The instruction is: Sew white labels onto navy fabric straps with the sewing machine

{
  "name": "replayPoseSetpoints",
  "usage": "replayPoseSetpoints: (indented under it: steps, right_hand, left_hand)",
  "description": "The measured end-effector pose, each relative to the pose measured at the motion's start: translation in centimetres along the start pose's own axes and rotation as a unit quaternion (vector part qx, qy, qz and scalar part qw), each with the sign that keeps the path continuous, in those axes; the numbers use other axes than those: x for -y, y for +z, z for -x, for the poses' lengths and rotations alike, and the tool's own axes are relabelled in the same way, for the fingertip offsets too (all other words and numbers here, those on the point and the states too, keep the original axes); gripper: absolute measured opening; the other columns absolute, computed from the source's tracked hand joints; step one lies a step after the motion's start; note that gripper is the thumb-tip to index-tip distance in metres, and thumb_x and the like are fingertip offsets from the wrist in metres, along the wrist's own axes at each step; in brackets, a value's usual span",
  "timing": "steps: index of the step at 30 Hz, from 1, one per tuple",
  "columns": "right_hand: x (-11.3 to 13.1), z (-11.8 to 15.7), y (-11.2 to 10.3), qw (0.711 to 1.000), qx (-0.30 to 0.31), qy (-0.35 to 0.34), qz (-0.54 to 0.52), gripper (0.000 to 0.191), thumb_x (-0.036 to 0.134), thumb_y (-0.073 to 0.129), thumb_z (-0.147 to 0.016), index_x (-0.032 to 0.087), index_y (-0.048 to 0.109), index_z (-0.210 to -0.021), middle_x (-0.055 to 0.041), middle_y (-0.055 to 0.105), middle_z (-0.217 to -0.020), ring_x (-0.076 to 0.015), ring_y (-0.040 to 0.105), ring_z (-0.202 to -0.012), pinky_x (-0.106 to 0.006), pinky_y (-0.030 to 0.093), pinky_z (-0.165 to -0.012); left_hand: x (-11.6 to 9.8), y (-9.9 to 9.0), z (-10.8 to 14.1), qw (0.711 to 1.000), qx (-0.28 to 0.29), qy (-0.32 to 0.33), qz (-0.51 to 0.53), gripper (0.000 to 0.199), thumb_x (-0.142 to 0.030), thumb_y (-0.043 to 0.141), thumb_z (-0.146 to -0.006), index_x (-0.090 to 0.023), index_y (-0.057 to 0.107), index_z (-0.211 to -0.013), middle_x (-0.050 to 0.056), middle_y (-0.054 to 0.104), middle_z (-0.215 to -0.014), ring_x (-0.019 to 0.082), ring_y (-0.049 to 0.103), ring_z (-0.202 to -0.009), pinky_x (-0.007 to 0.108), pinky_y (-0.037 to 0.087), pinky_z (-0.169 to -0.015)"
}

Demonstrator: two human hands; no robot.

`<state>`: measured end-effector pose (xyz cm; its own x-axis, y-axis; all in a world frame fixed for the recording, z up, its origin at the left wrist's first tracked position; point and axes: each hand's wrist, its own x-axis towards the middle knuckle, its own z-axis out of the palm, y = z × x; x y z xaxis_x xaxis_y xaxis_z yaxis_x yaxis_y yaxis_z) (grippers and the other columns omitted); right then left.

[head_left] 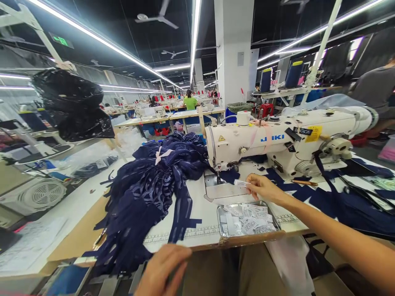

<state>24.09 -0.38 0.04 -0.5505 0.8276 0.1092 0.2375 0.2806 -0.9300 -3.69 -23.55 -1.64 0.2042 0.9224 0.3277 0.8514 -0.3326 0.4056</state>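
Observation:
Between the thumb and fingers of my right hand point(259, 188) is a small white label point(242, 183), held just right of the needle area of a white sewing machine point(240, 142). Below that hand, a metal tray point(220, 224) full of printed white labels point(249, 220) sits at the table's front edge. My left hand point(166, 267) is low in front of the table edge, blurred, its thumb and fingers apart with nothing between them. Beyond it lies a large heap of navy fabric strips point(145, 193), tied with a pale band point(162, 155).
Navy scraps point(311, 195), an orange-handled tool point(300, 182) and black scissors point(364, 191) lie right of the machine. A black plastic bag point(74, 105) hangs at the left. A ruler strip point(197, 231) runs along the front edge. A person point(376, 90) is at the far right.

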Motion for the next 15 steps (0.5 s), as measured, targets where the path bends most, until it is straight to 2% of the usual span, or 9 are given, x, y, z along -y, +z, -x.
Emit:
replayPoseSetpoints:
  steps: [1, 3, 6, 10, 13, 15]
  right_hand:
    - [0.0, 0.2, -0.1, 1.0, -0.012, 0.001, -0.002, 0.021, 0.037, 0.049, -0.069, 0.017, 0.042, -0.068, 0.0052, 0.051, -0.052, -0.006, 0.042, -0.033, -0.021, 0.03, -0.042]
    - [0.1, 0.3, -0.3, 0.999, -0.031, 0.003, -0.007, 0.025, 0.041, 0.052, -0.067, 0.017, 0.045, -0.066, 0.0059, 0.048, -0.05, -0.0055, 0.04, -0.034, -0.022, 0.03, -0.043]
    - [0.2, 0.4, -0.3, 0.999, -0.046, 0.004, -0.008, 0.03, 0.045, 0.053, -0.065, 0.016, 0.049, -0.061, 0.0048, 0.047, -0.048, -0.0058, 0.038, -0.036, -0.024, 0.031, -0.045]
    - [0.3, 0.2, 0.0, 0.998, -0.059, 0.011, -0.003, 0.035, 0.048, 0.052, -0.066, 0.016, 0.049, -0.054, 0.0046, 0.044, -0.044, -0.0067, 0.037, -0.038, -0.025, 0.032, -0.047]
    - [0.5, 0.0, 0.1, 0.998, -0.067, 0.015, -0.004, 0.034, 0.048, 0.053, -0.064, 0.016, 0.05, -0.053, 0.0045, 0.045, -0.045, -0.0062, 0.036, -0.037, -0.025, 0.032, -0.046]
    - [0.5, -0.1, 0.1, 0.997, -0.071, 0.018, -0.007, 0.032, 0.047, 0.054, -0.063, 0.016, 0.052, -0.055, 0.0041, 0.047, -0.046, -0.006, 0.036, -0.037, -0.025, 0.032, -0.046]
  left_hand:
    - [0.7, -1.2, -1.3, 0.992, -0.067, 0.066, -0.079, 0.023, -0.022, 0.042, -0.083, -0.021, 0.06, -0.098, 0.007, 0.065, -0.09, 0.017, 0.058, -0.085, 0.028, 0.047, -0.075]
    - [2.0, -2.9, -4.0, 0.959, -0.08, 0.144, -0.233, 0.026, -0.011, 0.037, -0.082, -0.017, 0.061, -0.091, 0.008, 0.065, -0.092, 0.018, 0.058, -0.081, 0.03, 0.046, -0.071]
    - [3.6, -4.1, -7.7, 0.905, -0.075, 0.217, -0.358, 0.033, -0.001, 0.031, -0.079, -0.013, 0.06, -0.088, 0.01, 0.064, -0.093, 0.018, 0.058, -0.08, 0.031, 0.045, -0.071]
    - [5.3, -3.9, -11.7, 0.863, -0.056, 0.222, -0.45, 0.029, -0.003, 0.038, -0.079, -0.014, 0.057, -0.098, 0.012, 0.058, -0.109, 0.022, 0.052, -0.095, 0.036, 0.04, -0.08]
    - [6.2, -3.3, -13.7, 0.853, -0.028, 0.233, -0.466, 0.024, -0.008, 0.044, -0.08, -0.016, 0.056, -0.099, 0.009, 0.057, -0.108, 0.023, 0.049, -0.1, 0.038, 0.037, -0.084]
    - [6.5, -2.8, -14.1, 0.853, -0.017, 0.245, -0.46, 0.02, -0.01, 0.045, -0.079, -0.016, 0.057, -0.094, 0.008, 0.058, -0.102, 0.023, 0.048, -0.099, 0.04, 0.035, -0.086]
